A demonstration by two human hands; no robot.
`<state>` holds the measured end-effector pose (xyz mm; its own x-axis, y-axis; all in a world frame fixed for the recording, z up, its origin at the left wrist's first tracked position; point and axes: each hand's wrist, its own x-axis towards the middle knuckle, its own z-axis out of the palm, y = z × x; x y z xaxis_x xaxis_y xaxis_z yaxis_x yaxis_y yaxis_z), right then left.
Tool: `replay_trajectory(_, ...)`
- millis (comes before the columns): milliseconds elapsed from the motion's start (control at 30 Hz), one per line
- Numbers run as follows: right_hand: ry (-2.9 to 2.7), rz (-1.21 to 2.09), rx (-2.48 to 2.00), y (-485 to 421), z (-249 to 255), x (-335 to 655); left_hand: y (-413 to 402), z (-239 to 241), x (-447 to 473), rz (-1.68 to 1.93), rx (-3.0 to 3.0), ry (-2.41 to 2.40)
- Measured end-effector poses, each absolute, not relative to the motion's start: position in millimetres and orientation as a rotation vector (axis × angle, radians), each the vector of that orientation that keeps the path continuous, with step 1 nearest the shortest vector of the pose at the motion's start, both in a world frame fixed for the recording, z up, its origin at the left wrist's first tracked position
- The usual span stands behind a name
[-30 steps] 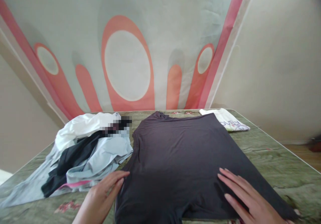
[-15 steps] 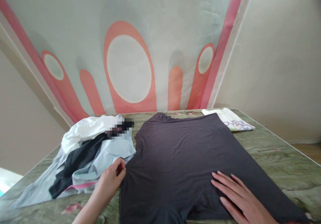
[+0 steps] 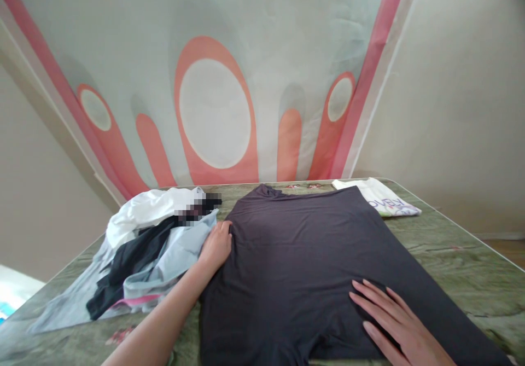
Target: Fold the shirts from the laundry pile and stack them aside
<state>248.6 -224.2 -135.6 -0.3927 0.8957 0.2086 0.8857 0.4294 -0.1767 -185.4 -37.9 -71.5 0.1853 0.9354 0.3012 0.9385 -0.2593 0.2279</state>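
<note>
At the back, a pale wall hanging (image 3: 320, 38) with coral shapes. Before it, a wood-patterned table (image 3: 447, 245). Spread across its middle, a dark garment (image 3: 299, 251) with creases along the left edge. Left of that, a loose heap of white, black and pale blue clothes (image 3: 143, 251). Past the dark garment's far right corner, a white printed garment (image 3: 389, 199). Palm down over the near right part of the dark garment, the right hand (image 3: 404, 322), grip wide, fingers extended. At the left edge, beside the heap, the left hand (image 3: 219, 241), fingers bent; cannot tell whether pinching cloth in grip
</note>
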Motion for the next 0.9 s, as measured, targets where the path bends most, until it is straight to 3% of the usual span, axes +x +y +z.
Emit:
replay_trajectory(167, -2.372, 0.172, -1.626, -230, -135, 257, -33, -82, -196, -0.623, -2.338, -1.935)
replay_trajectory(367, -2.216, 0.478, -1.672, -194, -93, 274, -46, -78, -180, -0.814, -2.439, -1.758)
replay_trajectory(500, -2.142, 0.332, -1.634, -124, -78, 266, -46, -100, -160, -0.806, -2.48, -1.63)
replay_trajectory(633, -2.304, 0.24, -1.66, -71, -94, 248, -49, -114, -155, -0.587, -2.477, -1.686)
replay_trajectory(900, -2.333, 0.086, -1.804, -49, -122, 267, -37, -108, -163, -0.299, -2.471, -1.77)
